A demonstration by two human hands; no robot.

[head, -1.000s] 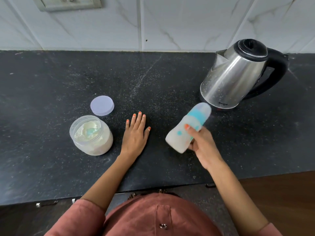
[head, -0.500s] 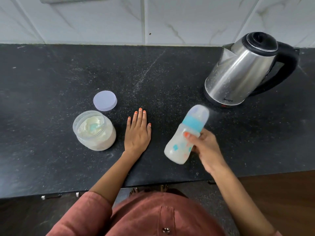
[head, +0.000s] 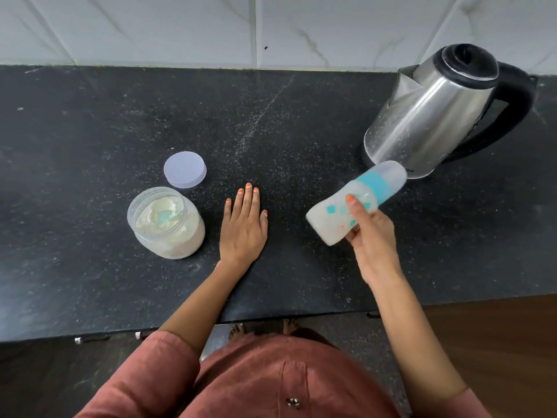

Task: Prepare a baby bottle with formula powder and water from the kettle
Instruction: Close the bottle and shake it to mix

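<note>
Baby bottle [head: 328, 220] is in the person's right hand [head: 373, 239], held up off the dark speckled surface [head: 90, 131] and tipped well over. Its clear cap [head: 391, 173] and teal collar [head: 373, 185] point up and away toward the kettle [head: 428, 116], and its base points down to the left. It looks milky white inside, with small teal marks printed on its side. The right fingers [head: 354, 206] are curled round the bottle's body, the thumb lying across the front with its orange nail showing. From the head camera the cap end overlaps the foot of the kettle; whether the two touch I cannot tell. The kettle is steel with a black lid and black handle, and stands upright at the far right, near the tiled wall [head: 180, 25]. The left hand [head: 242, 227] lies palm down on the surface, its fingers [head: 248, 197] straight and close together, holding nothing. It rests between the bottle and an open jar [head: 168, 236] of pale powder, with a teal scoop [head: 165, 217] lying in the powder. A round lilac lid [head: 184, 169] lies flat on the surface just behind the jar. A rust-coloured garment [head: 271, 381] fills the bottom of the view.
</note>
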